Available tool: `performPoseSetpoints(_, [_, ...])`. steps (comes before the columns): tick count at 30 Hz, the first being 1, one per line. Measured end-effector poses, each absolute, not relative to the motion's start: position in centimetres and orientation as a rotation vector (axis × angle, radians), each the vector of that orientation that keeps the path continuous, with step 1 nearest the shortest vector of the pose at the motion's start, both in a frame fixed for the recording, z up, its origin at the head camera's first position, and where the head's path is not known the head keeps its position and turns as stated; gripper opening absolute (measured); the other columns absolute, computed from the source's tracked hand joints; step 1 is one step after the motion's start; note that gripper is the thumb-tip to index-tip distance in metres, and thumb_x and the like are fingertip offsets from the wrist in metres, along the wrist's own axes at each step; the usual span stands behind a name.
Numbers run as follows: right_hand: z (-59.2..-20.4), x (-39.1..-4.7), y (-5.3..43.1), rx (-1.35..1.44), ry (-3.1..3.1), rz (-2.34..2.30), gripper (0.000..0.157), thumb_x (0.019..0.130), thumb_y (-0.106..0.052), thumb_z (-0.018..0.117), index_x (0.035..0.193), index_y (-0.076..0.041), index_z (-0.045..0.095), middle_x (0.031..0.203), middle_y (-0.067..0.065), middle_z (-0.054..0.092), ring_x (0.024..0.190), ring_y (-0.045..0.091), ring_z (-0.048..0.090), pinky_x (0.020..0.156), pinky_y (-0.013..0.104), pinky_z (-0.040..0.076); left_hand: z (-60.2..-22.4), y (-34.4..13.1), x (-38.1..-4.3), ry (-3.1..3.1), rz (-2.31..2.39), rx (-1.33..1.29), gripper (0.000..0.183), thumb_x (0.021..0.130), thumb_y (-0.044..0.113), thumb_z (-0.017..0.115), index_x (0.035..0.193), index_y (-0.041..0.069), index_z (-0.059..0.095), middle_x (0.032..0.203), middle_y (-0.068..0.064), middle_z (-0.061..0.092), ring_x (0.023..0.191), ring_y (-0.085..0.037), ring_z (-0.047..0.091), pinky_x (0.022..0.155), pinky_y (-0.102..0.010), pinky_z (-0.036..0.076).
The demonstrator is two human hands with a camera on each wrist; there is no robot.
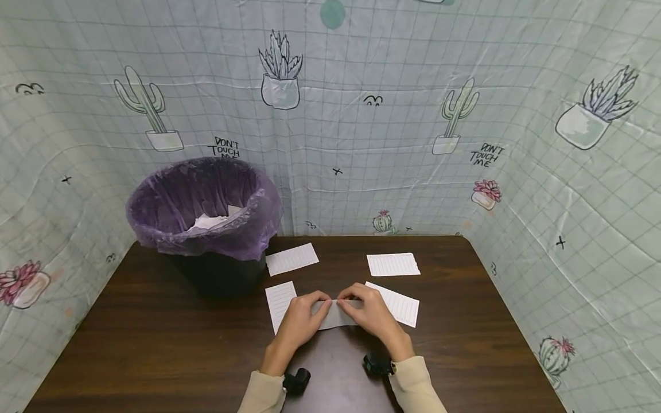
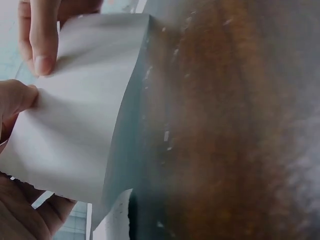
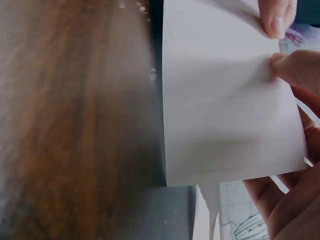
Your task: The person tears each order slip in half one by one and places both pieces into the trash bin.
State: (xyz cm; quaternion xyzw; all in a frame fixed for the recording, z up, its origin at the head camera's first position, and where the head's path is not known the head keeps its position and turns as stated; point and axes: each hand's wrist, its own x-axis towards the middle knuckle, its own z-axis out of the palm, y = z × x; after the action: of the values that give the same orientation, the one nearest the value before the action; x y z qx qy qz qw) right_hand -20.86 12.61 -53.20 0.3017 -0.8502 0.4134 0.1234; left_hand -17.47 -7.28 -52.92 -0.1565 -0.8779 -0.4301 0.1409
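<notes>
Both hands hold one small sheet of paper point(image 1: 337, 316) upright just above the table, pinching its top edge close together near the middle. The left hand point(image 1: 303, 316) has its thumb on the near face and its fingers behind. Mirroring it, the right hand point(image 1: 370, 312) pinches the same edge a short way to the right. In the left wrist view the sheet point(image 2: 80, 115) looks whole between the two thumbs, with a rough lower-left edge. Faint ruled lines cross the sheet point(image 3: 225, 115) in the right wrist view. The fingers behind the paper are partly hidden.
Several lined paper slips lie around the hands: one slip point(image 1: 292, 259) beside the bin, another point(image 1: 393, 264) at back right, others partly behind each hand. A black bin point(image 1: 222, 275) with a purple liner point(image 1: 258, 223) holds white paper scraps point(image 1: 209, 221). Patterned cloth point(image 1: 335, 132) surrounds the wooden table point(image 1: 155, 344).
</notes>
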Motion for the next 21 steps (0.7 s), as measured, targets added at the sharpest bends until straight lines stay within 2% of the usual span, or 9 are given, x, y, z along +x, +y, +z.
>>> performPoseSetpoints(10, [-53.02,-21.02,11.75,0.769,-2.518,1.299,0.01,0.089,-0.008,0.079,0.093,-0.017,0.077,0.092,-0.005,0.073,0.087,0.014,0.07,0.083,0.036,0.059,-52.32,-8.04,-18.23,-2.552,-1.28,-0.441,0.011,0.1,0.018,0.068,0.099,0.013,0.078,0.097,-0.004,0.078,0.089,-0.02,0.075,0.08,-0.036,0.059])
performPoseSetpoints(14, [-52.82,-20.92,11.8,0.767,-2.539,1.314,0.001,0.094,-0.014,0.076,0.094,-0.013,0.077,0.093,-0.004,0.073,0.088,0.015,0.07,0.084,0.036,0.059,-52.01,-8.1,-18.37,-2.538,-1.294,-0.46,0.009,0.098,0.016,0.07,0.097,0.013,0.078,0.096,-0.004,0.079,0.088,-0.02,0.075,0.079,-0.035,0.059])
performPoseSetpoints(17, [-52.8,-20.98,11.84,0.778,-2.54,1.327,0.009,0.096,-0.019,0.074,0.093,-0.011,0.076,0.093,-0.003,0.074,0.088,0.015,0.071,0.082,0.035,0.059,-51.93,-8.01,-18.48,-2.539,-1.317,-0.451,0.007,0.097,0.016,0.071,0.095,0.014,0.078,0.095,-0.003,0.079,0.085,-0.017,0.074,0.077,-0.031,0.058])
performPoseSetpoints(21, [-52.94,-20.89,11.72,0.786,-2.531,1.328,0.007,0.096,-0.017,0.073,0.091,-0.013,0.076,0.091,-0.003,0.073,0.087,0.016,0.07,0.081,0.035,0.06,-52.24,-7.84,-18.32,-2.538,-1.358,-0.402,0.008,0.096,0.016,0.071,0.092,0.016,0.077,0.094,-0.002,0.078,0.083,-0.016,0.072,0.076,-0.031,0.057])
